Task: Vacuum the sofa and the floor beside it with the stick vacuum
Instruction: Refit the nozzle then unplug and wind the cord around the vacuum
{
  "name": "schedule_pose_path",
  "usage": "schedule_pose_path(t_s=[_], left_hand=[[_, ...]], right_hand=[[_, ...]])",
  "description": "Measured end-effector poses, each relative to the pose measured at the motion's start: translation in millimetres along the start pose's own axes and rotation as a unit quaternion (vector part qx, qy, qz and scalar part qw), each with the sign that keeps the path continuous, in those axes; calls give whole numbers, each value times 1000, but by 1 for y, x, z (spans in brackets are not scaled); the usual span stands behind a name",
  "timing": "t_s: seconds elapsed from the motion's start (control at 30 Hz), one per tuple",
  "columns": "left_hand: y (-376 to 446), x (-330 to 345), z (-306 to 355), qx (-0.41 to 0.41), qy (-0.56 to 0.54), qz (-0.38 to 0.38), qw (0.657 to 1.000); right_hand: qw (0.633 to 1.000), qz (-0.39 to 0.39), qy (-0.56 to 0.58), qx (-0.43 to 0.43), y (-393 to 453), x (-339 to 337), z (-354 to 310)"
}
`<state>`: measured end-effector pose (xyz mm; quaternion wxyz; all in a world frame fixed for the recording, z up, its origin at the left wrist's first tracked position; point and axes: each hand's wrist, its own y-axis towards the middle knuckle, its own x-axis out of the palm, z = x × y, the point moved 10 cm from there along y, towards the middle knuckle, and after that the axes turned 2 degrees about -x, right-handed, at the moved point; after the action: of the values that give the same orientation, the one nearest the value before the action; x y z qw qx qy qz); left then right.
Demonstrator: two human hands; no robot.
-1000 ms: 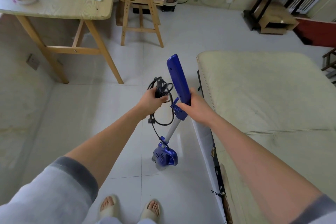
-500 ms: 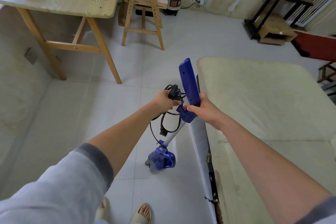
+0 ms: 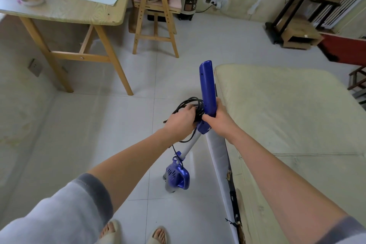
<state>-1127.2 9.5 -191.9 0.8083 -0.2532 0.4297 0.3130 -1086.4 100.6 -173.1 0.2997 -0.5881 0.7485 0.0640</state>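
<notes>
A blue stick vacuum (image 3: 207, 87) stands upright on the tiled floor (image 3: 99, 134), close against the left edge of the cream sofa (image 3: 287, 117). Its motor body (image 3: 177, 176) sits low near my feet, on a white tube. My right hand (image 3: 216, 119) grips the lower part of the blue handle. My left hand (image 3: 181, 121) holds the bundle of black power cord (image 3: 191, 103) coiled beside the handle; a loop of cord hangs down along the tube.
A wooden table (image 3: 65, 10) with papers and small items stands at the back left, a wooden chair (image 3: 156, 16) beside it. A wall socket with a plug (image 3: 215, 3) is at the back wall. A dark rack (image 3: 293, 16) stands back right. My sandalled feet (image 3: 134, 233) are below.
My left hand, with the cord, has moved right, closer to the handle and my right hand. The handle has tilted more upright and sits nearer the sofa edge.
</notes>
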Motion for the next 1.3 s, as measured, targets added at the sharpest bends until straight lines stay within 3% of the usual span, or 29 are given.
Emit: schedule_pose_path(t_s=[0.17,0.27,0.47,0.57,0.67,0.73,0.8,0.87,1.0,1.3], left_hand=[[-11,10,16,34,188,36,981],[-12,12,28,47,228,28,972],[-15,11,40,107,238,108,959],[-4,31,28,95,226,14,969],[2,26,22,82,117,-22,990],[1,21,19,59,-12,-58,997],[8,14,1,-27,-184,-56,981],[10,18,-22,-119,-311,-64,941],[16,26,-22,-73,-317,-112,939],[35,26,-19,-68,-293,-37,953]], right_hand=[[1000,-20,9,-6,1,-3,0],[999,-33,30,2,1,-6,6],[998,-50,40,12,-1,-10,13],[996,-67,58,21,-2,-10,17],[998,-52,34,27,-1,-14,17],[999,-22,33,23,0,-17,16],[999,1,45,28,0,-21,18],[998,4,42,37,-1,-23,23],[998,-10,41,46,1,-25,25],[997,-30,31,64,3,-27,36]])
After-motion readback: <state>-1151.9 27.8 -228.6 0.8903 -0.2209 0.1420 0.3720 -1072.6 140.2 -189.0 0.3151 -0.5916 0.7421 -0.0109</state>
